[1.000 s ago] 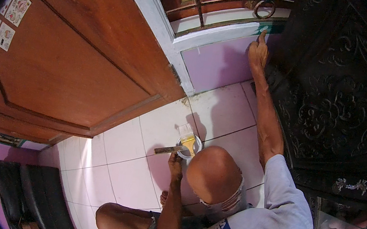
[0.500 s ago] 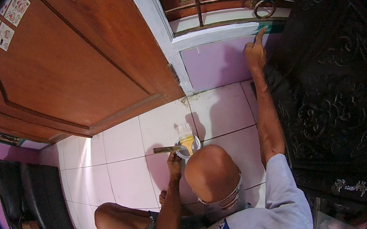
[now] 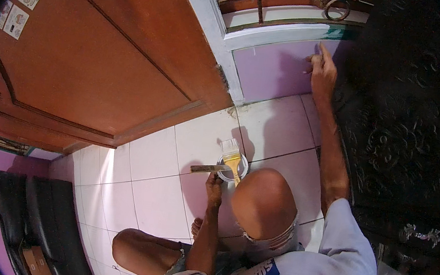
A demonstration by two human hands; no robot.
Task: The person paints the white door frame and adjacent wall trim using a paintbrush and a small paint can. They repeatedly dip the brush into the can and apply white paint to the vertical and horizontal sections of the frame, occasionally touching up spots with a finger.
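My left hand (image 3: 214,192) is closed at the side of a small paint can (image 3: 245,166) with a white rim, low over the floor tiles. Across the can's mouth lies a paintbrush (image 3: 232,162) with a yellowish handle and white bristles. A flat, narrow strip (image 3: 205,169), perhaps a stirring stick, juts out to the left above my fingers; its exact hold is unclear. My right hand (image 3: 323,73) is raised before the purple wall, index finger stretched and the others apart, holding nothing. Just above it, white-painted trim (image 3: 285,37) meets a dark green patch (image 3: 346,33).
A brown wooden door (image 3: 104,59) fills the left side. Dark carved furniture (image 3: 395,125) stands close to my right arm. Metal window bars (image 3: 257,0) rise above the trim. A black padded seat (image 3: 53,221) is at lower left. My bent knee (image 3: 265,202) is beside the can.
My right hand has dropped from the trim beside the green patch to in front of the purple wall, its fingers spreading. My left hand stays at the can. The whole view has shifted slightly.
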